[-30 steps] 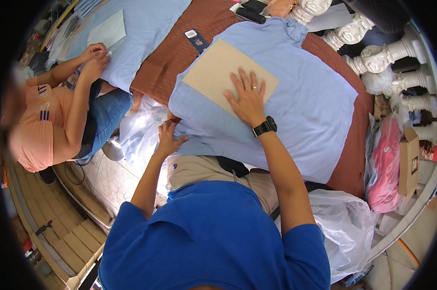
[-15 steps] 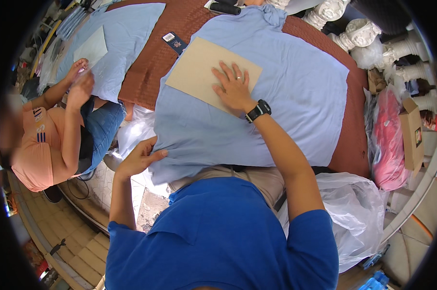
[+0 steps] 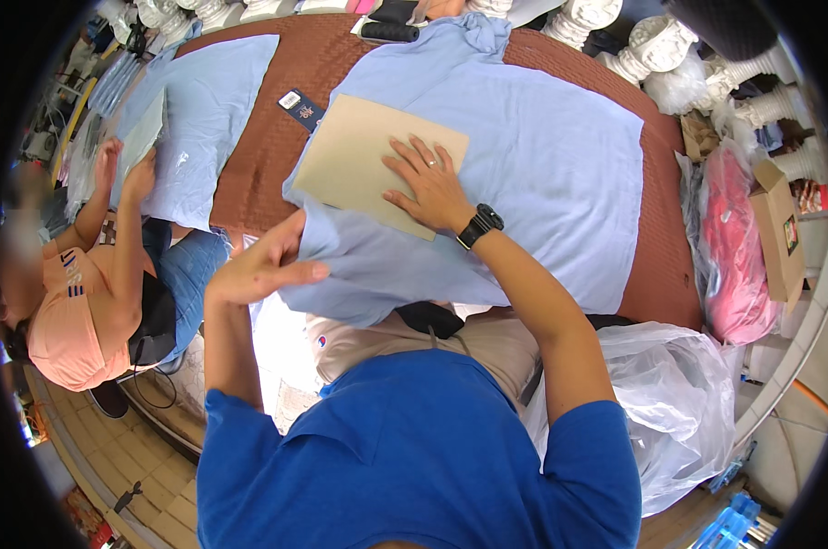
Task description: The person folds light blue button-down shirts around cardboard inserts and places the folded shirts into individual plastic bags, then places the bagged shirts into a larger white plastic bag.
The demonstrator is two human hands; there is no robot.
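A light blue shirt (image 3: 542, 174) lies spread flat over a brown desk (image 3: 277, 110), its collar toward twelve o'clock. On the shirt's left half sits a tan cardboard sheet (image 3: 354, 156), tilted, with one corner pointing toward six o'clock. The right hand (image 3: 428, 183) presses flat on the cardboard's five o'clock edge, fingers spread and apart, clamped on nothing; a black wristwatch (image 3: 480, 224) sits on that wrist at about four o'clock from the hand. The left hand (image 3: 258, 265) is at the shirt's eight o'clock edge, its grip closed on the sleeve fabric, lifting it up off the desk toward the cardboard.

At ten o'clock from the cardboard, a small dark hang tag (image 3: 301, 108) lies on the bare brown surface. Farther toward nine o'clock, a second light blue shirt (image 3: 217, 119) is spread out, and a co-worker in an orange top (image 3: 66, 320) has both hands at its left edge. At three o'clock a pink bundle in clear plastic (image 3: 734, 256) and a cardboard box (image 3: 775, 229) stand beside the desk. A clear plastic bag (image 3: 688, 403) lies at about four o'clock.
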